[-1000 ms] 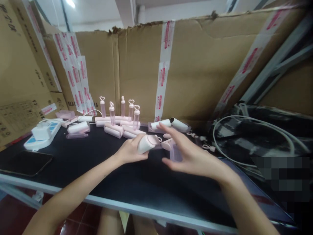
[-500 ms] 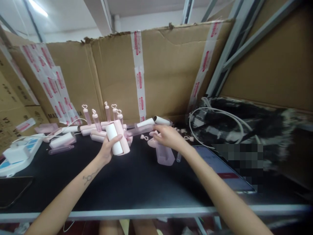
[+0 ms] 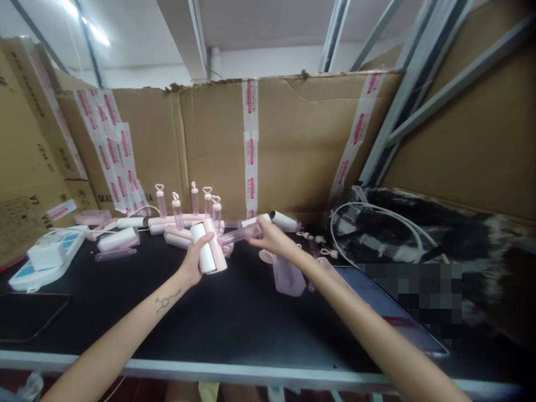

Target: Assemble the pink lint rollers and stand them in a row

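Over a black table (image 3: 188, 329), a person's left hand (image 3: 194, 263) and right hand (image 3: 270, 237) are both mostly closed: the left wraps a white-and-pink case (image 3: 207, 258), thumb across it; the right pinches a slimmer, clear tube (image 3: 238, 232) angled toward the case, contact unclear.

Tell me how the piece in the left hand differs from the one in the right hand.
The white-and-pink cylinder looks opaque; the translucent pink piece is see-through. The cylinder is thicker, the translucent piece slimmer. In this view the cylinder runs steeply, while the translucent piece lies nearer level. Both are elongated and held, the cylinder by the left hand, the translucent piece by the right hand.
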The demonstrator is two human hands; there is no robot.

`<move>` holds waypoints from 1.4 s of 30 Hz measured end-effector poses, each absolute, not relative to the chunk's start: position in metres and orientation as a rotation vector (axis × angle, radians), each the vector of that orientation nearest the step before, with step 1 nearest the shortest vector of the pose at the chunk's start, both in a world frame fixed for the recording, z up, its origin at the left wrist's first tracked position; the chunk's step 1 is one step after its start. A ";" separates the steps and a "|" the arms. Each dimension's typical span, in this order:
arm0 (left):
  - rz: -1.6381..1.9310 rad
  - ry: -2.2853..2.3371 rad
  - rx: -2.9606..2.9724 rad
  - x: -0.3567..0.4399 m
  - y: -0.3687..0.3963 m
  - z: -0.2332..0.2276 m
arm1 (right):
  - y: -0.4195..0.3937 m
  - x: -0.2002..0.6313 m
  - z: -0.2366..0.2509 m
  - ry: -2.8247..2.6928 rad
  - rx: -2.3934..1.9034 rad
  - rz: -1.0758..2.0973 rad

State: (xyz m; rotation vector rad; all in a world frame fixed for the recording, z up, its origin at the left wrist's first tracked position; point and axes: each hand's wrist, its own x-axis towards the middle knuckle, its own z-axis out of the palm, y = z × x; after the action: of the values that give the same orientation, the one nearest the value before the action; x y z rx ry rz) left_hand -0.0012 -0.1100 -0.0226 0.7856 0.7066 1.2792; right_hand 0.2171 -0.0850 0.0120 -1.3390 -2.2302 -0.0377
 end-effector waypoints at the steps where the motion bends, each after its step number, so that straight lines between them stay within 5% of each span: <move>1: 1.290 0.708 0.793 -0.002 -0.109 -0.023 | -0.094 0.222 0.016 -2.200 -1.273 0.075; 5: 1.302 0.685 0.843 -0.003 -0.107 -0.024 | -0.127 0.238 0.024 -1.952 -1.016 0.540; 22: 1.215 0.758 1.134 -0.008 -0.109 -0.020 | -0.146 0.246 0.013 -2.246 -1.027 -0.108; 42: 1.001 0.870 1.116 -0.008 -0.105 -0.029 | -0.152 0.243 0.000 -2.469 -1.024 -0.209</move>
State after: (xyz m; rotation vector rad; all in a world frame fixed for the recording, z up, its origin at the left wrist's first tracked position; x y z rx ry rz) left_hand -0.0082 -0.1053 -0.0288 1.1162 0.8703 1.0006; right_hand 0.2431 -0.1522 0.0002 -1.0243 -2.4690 -0.2090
